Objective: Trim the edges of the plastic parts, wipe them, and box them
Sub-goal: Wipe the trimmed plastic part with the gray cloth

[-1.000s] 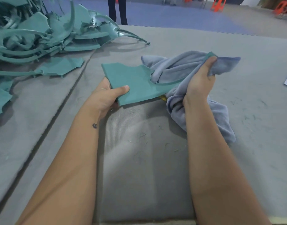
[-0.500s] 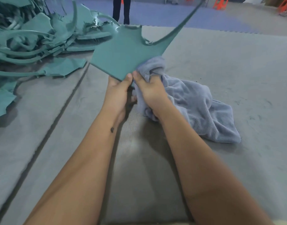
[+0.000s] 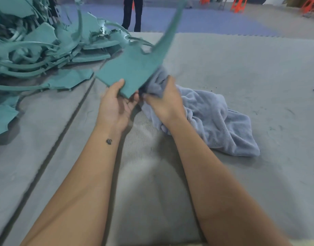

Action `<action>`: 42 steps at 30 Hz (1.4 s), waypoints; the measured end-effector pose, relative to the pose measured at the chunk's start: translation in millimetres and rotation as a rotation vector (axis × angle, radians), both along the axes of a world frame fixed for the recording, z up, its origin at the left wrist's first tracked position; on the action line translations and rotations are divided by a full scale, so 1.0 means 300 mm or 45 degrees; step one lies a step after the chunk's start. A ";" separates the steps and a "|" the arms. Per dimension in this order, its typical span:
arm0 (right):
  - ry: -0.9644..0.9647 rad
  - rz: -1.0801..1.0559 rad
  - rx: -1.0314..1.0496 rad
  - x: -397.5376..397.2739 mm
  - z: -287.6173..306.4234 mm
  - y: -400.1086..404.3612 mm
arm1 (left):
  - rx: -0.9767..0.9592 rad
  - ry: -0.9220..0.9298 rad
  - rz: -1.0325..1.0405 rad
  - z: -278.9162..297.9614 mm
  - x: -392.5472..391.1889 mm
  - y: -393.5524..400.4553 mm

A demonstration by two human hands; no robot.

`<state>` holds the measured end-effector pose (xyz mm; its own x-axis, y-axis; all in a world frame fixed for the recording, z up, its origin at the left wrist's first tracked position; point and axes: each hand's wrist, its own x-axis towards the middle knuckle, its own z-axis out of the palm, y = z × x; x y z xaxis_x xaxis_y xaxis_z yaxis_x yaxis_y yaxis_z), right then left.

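Both hands work close together above the grey tabletop [image 3: 223, 68]. In the head view, my left hand [image 3: 117, 103] pinches the near corner of the teal plastic part [image 3: 133, 70], thumb on top, raising it tilted off the surface. My right hand [image 3: 165, 102] clutches the blue cloth [image 3: 214, 121] just beside that corner. Loose teal parts [image 3: 37, 50] lie piled far left.

At twelve o'clock, raised above the counter [image 3: 223, 68], is the plastic part [image 3: 133, 71] pinched by my left grip [image 3: 117, 103]. My right grip [image 3: 165, 102] clutches the cloth [image 3: 214, 121], which trails to three o'clock on the counter. A pile of parts [image 3: 42, 50] lies at ten o'clock.
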<state>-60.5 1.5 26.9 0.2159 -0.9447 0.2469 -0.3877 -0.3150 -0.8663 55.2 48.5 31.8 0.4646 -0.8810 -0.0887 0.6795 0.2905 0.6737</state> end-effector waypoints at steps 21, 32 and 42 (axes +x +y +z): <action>-0.954 -0.053 0.454 -0.113 -0.002 -0.030 | 0.184 -0.512 0.070 -0.030 0.002 0.010; 0.509 0.151 -0.040 -0.097 0.008 0.032 | 0.123 -0.146 0.244 -0.029 0.023 0.025; -1.561 0.042 0.538 -0.108 0.055 0.018 | -0.013 0.187 0.202 -0.026 0.004 -0.011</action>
